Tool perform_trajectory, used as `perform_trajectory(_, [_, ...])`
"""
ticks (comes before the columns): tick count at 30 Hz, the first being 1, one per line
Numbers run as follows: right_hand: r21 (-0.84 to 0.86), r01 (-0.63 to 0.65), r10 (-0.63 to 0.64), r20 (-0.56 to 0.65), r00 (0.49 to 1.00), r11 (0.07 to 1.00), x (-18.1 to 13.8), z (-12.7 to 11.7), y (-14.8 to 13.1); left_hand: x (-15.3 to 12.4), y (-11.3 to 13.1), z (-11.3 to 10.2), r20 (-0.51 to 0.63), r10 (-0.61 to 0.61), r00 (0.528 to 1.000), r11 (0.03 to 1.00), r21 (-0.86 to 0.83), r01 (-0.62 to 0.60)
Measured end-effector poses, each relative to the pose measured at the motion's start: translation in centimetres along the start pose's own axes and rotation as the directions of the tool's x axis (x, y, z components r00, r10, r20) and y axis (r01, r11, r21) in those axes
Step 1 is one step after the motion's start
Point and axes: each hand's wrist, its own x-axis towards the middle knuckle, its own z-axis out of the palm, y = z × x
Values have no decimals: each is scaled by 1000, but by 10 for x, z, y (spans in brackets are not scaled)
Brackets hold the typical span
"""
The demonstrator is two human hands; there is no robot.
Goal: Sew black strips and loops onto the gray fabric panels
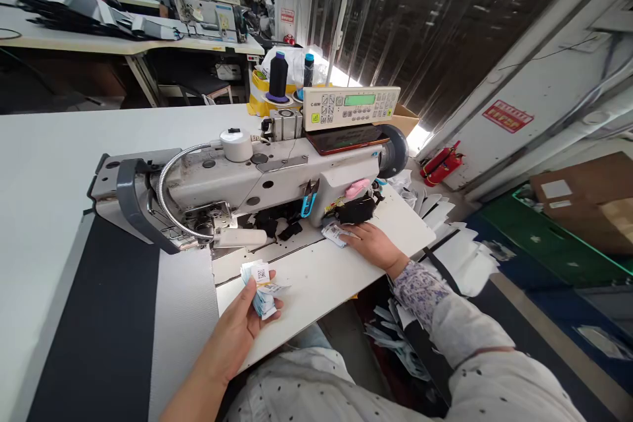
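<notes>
In my left hand [247,313], over the front edge of the sewing table, is a bundle of small paper labels [262,273]; the top one carries a QR code. The thumb presses on the bundle from the near side. My right hand [373,247] is at the foot of the sewing machine [277,178], its fingertips on a few more printed labels [335,234] that lie on the tabletop. Just behind those labels sits a dark cloth bundle [357,210]. Blue thread snips [309,199] hang on the machine's body.
Dark and grey fabric [93,316] lies left of the machine. A phone [346,138] rests on top below the control panel [352,107]. Thread cones [278,76] stand behind. White cut pieces [457,257] are piled right of the table. A second sewing machine [212,13] is farther back.
</notes>
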Motion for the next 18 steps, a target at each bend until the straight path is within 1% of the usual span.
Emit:
perform_trajectory(3, [-14, -82, 82, 36, 996, 997, 1, -2, 11, 0, 1, 5, 19, -19, 1000, 999, -29, 19])
perform_trajectory(5, [9, -147, 147, 7, 989, 989, -1, -2, 9, 0, 2, 8, 32, -29, 999, 998, -57, 31])
perform_trajectory(7, [59, -233, 238, -96, 967, 971, -4, -4, -5, 0, 2, 9, 47, -31, 998, 995, -92, 35])
perform_trajectory(9, [156, -318, 348, -243, 905, 935, -5, -8, -34, 0, 0, 9, 69, -30, 997, 991, -124, 39])
perform_trajectory(10, [227, -334, 392, -302, 869, 915, -3, -12, -53, 1, -2, 8, 87, -29, 996, 990, -138, 41])
perform_trajectory(11, [311, -319, 417, -334, 845, 895, 1, -16, -74, 2, -4, 8, 108, -27, 994, 987, -152, 43])
perform_trajectory(12, [402, -256, 401, -331, 854, 879, 6, -21, -96, 3, -7, 8, 134, -26, 991, 985, -164, 48])
perform_trajectory(13, [495, -169, 348, -295, 890, 852, 13, -27, -116, 3, -9, 8, 158, -25, 987, 984, -172, 53])
perform_trajectory(14, [575, -113, 319, -272, 908, 811, 22, -31, -134, 4, -11, 8, 177, -24, 984, 982, -179, 56])
perform_trajectory(16, [672, -46, 280, -245, 928, 739, 40, -39, -159, 3, -13, 10, 182, -7, 983, 979, -198, 43])
perform_trajectory(18, [692, 6, 234, -251, 939, 722, 54, -43, -170, 2, -13, 11, 163, 23, 986, 973, -231, 16])
